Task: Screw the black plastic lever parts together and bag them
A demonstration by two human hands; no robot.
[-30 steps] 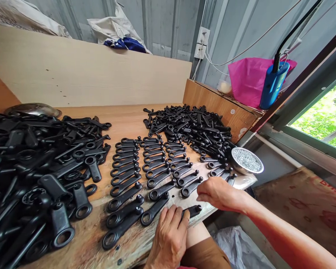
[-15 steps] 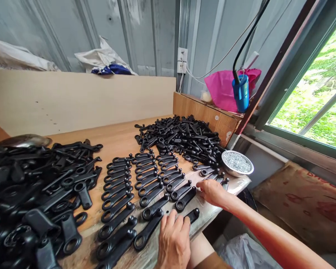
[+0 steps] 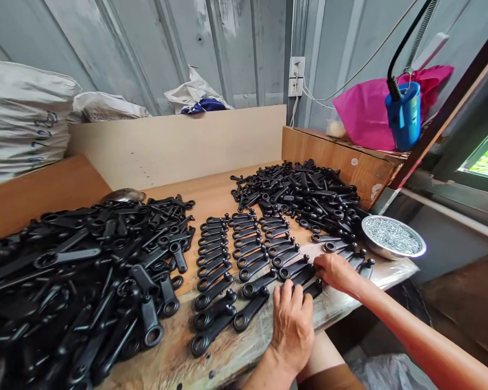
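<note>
My left hand is at the table's front edge, its bent fingers over the ring end of a black crank arm. The hand partly hides a second crank arm nearer the edge. By the knob end of the first one, my right hand has thumb and fingers pinched together. What is in that pinch is hidden. Similar crank arms, each with a ring at one end and a small knob at the other, lie in neat columns left of my hands. A few more lie beyond my right hand.
Large heaps of loose black crank arms lie at the left and back right. A metal bowl of small silvery pieces stands at the right edge. Above hangs a blue corded tool, before a pink bag.
The view has turned left, so the table appears farther right. My left fingers have moved forward over a crank arm's ring end. My right hand is closer to its knob end.
</note>
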